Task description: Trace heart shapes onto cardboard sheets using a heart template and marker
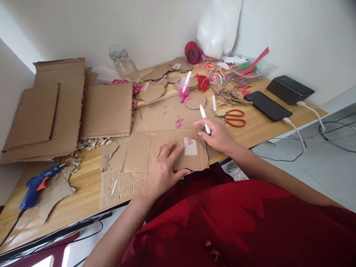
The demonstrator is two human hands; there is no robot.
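Note:
My left hand (166, 165) lies with its fingers spread on a flat piece of cardboard (139, 152) at the table's front edge. A white label with red print (190, 145) is stuck on the board's right part, where the edge is rounded. In my right hand (215, 134) is a white marker (205, 118), held upright and tilted over the right end of the board. Whether its tip touches the cardboard is hidden by my fingers. Orange-handled scissors (233, 117) rest on the table beyond my right hand, near a white cap-like pen piece (214, 103).
Cardboard sheets (66, 100) are stacked at the left, with a blue glue gun (39, 185) before them. Cut cardboard rounds (151, 91), a pink cup (183, 87) and colored cords (217, 75) lie at the back. A phone (268, 106) and a black box (290, 89) sit right, with cables.

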